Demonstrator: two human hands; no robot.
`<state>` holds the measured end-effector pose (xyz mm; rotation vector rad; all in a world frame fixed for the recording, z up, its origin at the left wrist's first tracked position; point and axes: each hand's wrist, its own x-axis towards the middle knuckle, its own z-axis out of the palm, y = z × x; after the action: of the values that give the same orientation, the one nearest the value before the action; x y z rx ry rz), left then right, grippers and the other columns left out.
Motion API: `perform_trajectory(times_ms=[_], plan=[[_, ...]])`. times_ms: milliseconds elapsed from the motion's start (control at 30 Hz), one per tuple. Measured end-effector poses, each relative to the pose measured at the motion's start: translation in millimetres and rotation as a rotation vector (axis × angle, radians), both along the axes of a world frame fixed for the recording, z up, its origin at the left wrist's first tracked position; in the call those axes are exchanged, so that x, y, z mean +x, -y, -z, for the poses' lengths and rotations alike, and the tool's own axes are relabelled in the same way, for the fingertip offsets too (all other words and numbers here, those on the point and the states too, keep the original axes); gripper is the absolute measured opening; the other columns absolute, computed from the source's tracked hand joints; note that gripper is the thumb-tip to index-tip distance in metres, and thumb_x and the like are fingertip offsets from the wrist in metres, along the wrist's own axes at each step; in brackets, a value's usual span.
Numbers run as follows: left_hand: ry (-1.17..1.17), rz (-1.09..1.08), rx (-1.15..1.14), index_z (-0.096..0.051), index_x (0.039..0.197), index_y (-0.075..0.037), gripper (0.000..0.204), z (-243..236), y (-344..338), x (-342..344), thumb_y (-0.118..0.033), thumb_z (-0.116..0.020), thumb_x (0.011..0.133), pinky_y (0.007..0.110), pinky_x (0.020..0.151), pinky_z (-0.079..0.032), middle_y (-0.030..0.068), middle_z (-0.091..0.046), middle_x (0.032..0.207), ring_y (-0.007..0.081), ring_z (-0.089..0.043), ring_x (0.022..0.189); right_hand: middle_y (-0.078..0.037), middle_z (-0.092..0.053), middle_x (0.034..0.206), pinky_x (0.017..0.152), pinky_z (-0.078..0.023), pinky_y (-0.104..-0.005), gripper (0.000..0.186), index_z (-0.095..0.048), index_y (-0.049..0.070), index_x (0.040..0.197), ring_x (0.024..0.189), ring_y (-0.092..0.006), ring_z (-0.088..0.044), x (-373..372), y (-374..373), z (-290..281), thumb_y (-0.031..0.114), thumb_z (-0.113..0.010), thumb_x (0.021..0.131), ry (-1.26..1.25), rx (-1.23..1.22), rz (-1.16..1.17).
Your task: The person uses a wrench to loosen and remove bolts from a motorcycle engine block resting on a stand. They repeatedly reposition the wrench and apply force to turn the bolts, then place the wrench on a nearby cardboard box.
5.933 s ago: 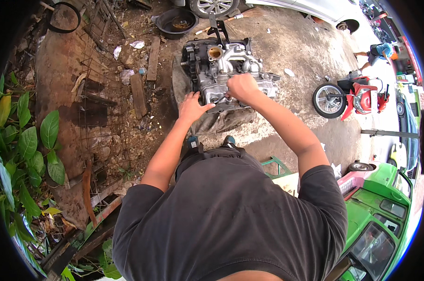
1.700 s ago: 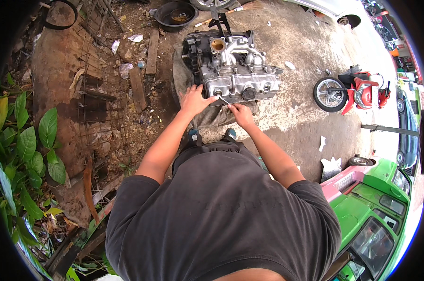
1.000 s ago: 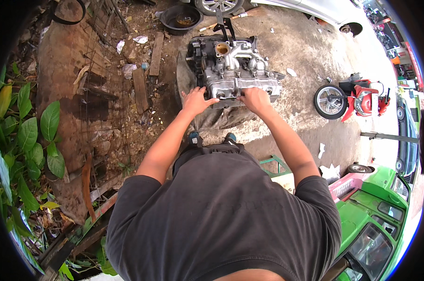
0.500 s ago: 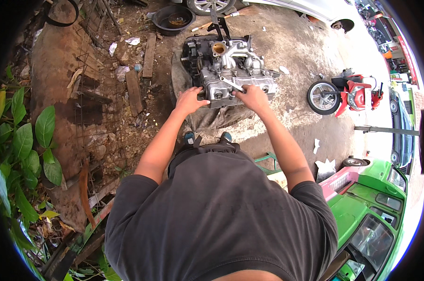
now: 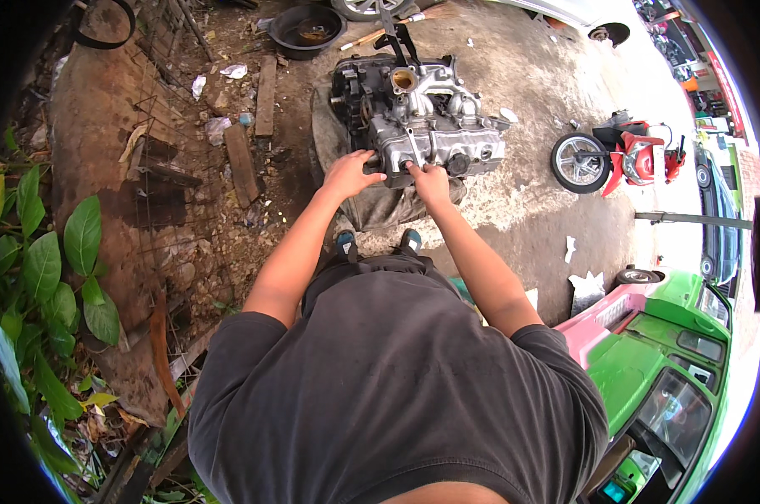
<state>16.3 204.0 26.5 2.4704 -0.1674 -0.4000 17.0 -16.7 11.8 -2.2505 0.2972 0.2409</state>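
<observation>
A car engine (image 5: 447, 139) with a silver valve cover (image 5: 437, 149) sits on a grey cloth in front of me. My left hand (image 5: 349, 175) grips the cover's left end, thumb in front and fingers over the top. In my right hand (image 5: 430, 183) is a silver wrench (image 5: 413, 144), its handle end at my fingers. The wrench lies across the cover and points away from me, its far end near the top of the cover. A round dark cap (image 5: 458, 164) is just right of my right hand.
Beyond the engine are a black basin (image 5: 307, 32) and a broom. Planks (image 5: 242, 166) and rubble lie to the left, with leafy plants (image 5: 65, 252) nearer. A red motorcycle (image 5: 636, 164) stands right; a green and pink vehicle (image 5: 649, 344) is at lower right.
My right hand has moved left along the engine's front. The wrench has swung from a slant to nearly straight away from me. My left hand stays at the cover's left end.
</observation>
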Motion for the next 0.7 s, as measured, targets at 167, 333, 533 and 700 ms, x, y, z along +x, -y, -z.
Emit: perform_trajectory(times_ms=[167, 333, 533, 700], plan=[[-0.020, 0.022, 0.001, -0.051, 0.142, -0.007, 0.083, 1.0, -1.3, 1.9, -0.054, -0.074, 0.079, 0.042, 0.108, -0.042, 0.0161, -0.050, 0.146, 0.0324, -0.050, 0.132, -0.027, -0.067, 0.074, 0.078, -0.051, -0.0459, 0.049, -0.068, -0.009, 0.073, 0.079, -0.0416, -0.068, 5.4, -11.4, -6.0, 0.039, -0.070, 0.084, 0.022, -0.153, 0.002], [-0.026, 0.073, 0.003, -0.049, 0.143, -0.005, 0.086, 1.2, -4.5, 4.2, -0.056, -0.073, 0.078, 0.043, 0.109, -0.041, 0.0165, -0.048, 0.148, 0.0326, -0.047, 0.135, -0.015, -0.068, 0.063, 0.070, -0.052, -0.0402, 0.042, -0.067, -0.005, 0.070, 0.066, -0.0322, -0.069, -6.8, -15.6, -8.6, 0.034, -0.070, 0.086, 0.184, -0.067, -0.003], [-0.001, 0.114, 0.011, -0.048, 0.144, -0.004, 0.090, 4.1, -3.5, 4.9, -0.059, -0.072, 0.077, 0.043, 0.111, -0.039, 0.0197, -0.046, 0.148, 0.0346, -0.046, 0.136, -0.019, -0.070, 0.074, 0.072, -0.053, -0.0440, 0.034, -0.068, -0.004, 0.082, 0.075, -0.0365, -0.069, -13.6, -25.4, -6.9, 0.030, -0.073, 0.085, 0.212, -0.165, 0.002], [-0.015, 0.116, 0.016, -0.048, 0.143, -0.003, 0.089, 3.4, -8.5, 1.3, -0.060, -0.070, 0.078, 0.043, 0.112, -0.038, 0.0205, -0.045, 0.149, 0.0350, -0.044, 0.137, -0.022, -0.068, 0.075, 0.066, -0.051, -0.0445, 0.041, -0.071, -0.001, 0.092, 0.070, -0.0373, -0.068, -20.4, -13.0, -19.4, 0.037, -0.079, 0.079, 0.243, -0.215, -0.077]])
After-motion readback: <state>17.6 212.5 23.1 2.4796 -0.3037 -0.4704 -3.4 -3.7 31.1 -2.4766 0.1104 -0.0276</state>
